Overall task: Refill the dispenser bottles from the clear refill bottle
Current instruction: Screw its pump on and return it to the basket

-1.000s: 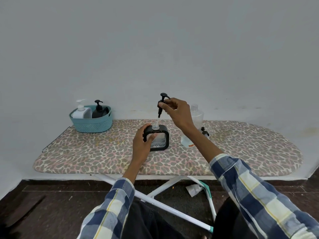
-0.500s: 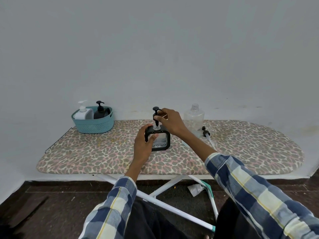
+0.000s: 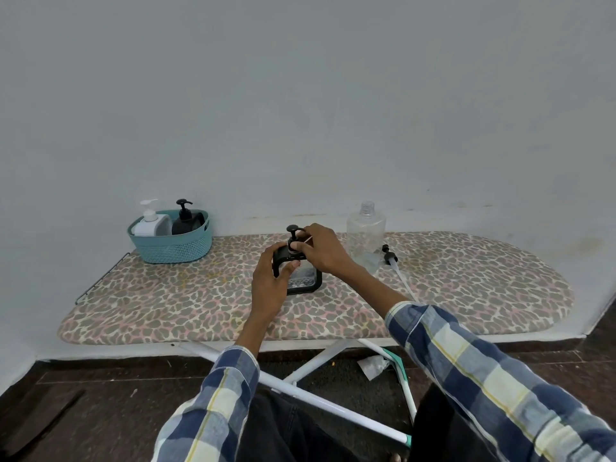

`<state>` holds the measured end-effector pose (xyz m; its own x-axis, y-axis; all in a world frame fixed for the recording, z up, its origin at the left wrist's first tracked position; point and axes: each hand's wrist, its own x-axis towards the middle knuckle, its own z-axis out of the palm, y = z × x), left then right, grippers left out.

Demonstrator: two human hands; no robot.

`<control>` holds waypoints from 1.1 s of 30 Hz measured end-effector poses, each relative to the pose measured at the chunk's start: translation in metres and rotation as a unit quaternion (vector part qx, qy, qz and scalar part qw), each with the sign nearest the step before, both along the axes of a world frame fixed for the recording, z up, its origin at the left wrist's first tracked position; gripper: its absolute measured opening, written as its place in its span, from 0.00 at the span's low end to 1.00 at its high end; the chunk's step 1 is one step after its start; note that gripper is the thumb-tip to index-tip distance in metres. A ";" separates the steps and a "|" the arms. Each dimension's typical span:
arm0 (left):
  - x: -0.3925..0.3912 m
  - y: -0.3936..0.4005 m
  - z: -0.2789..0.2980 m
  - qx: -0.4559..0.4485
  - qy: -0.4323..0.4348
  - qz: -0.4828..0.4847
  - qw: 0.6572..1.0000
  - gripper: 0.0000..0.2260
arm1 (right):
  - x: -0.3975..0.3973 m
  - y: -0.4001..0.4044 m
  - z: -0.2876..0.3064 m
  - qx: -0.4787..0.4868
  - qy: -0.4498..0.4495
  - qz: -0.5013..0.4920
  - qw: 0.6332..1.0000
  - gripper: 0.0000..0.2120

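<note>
the left hand (image 3: 271, 278) grips the black square dispenser (image 3: 300, 276) mid-worktop (image 3: 166, 305), the right hand (image 3: 321, 250) pinches its pump (image 3: 293, 236) at the neck, seemingly screwing it home; behind-right of the dispenser stands the uncapped clear refill bottle (image 3: 366, 238), so next probably comes another dispenser.

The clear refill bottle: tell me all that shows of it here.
The refill bottle is clear plastic, round-shouldered, with a threaded neck and no cap or pump on it. It stands upright on the ironing board, near the wall, right of the right hand. It looks almost empty. The right wrist overlaps its lower left side, so contact cannot be told. A loose pump lies beside its base.
</note>
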<state>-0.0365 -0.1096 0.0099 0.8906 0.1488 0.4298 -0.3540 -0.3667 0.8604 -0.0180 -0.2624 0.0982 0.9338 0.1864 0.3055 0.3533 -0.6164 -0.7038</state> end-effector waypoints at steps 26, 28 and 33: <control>0.000 -0.003 -0.002 0.012 -0.001 0.021 1.000 0.20 | 0.002 -0.012 0.006 0.110 0.100 0.049 0.988 0.26; 0.001 -0.003 -0.003 0.012 -0.004 0.019 1.000 0.20 | 0.003 -0.012 0.006 0.121 0.110 0.089 0.983 0.20; -0.002 -0.004 -0.004 0.004 -0.009 0.017 1.000 0.19 | 0.002 -0.008 -0.004 0.141 0.090 0.063 0.984 0.14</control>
